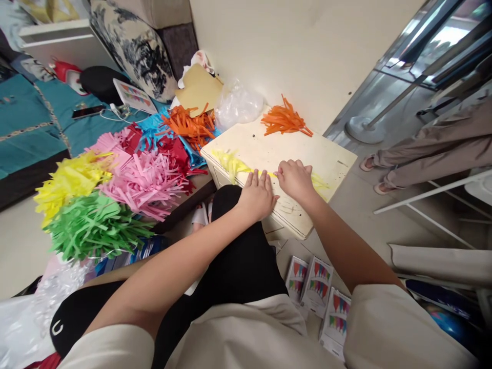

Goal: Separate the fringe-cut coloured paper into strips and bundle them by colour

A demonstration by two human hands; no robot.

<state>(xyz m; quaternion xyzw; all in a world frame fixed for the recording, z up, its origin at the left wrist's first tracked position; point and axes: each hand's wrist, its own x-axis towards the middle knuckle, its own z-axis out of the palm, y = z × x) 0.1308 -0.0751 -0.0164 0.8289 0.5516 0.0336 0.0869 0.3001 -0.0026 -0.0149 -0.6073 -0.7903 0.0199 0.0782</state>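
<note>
A yellow tissue-paper tassel [231,162] lies across the cream cabinet top [330,154], fringed at both ends and narrow in its middle. My left hand [258,196] presses on the narrow part with its fingers stretched out and side by side. Just to the right, my right hand [295,179] has its fingers curled over the same narrow part, pinching it. The right fringe shows beyond that hand. Farther back on the cabinet sits an orange tassel [286,120].
Fringed tassels in pink [144,182], yellow [71,179], green [96,225] and orange [192,128] are heaped at the left. Clear plastic [238,105] lies behind the cabinet top. Printed boxes [317,284] stand on the floor; a person's legs [434,143] are at right.
</note>
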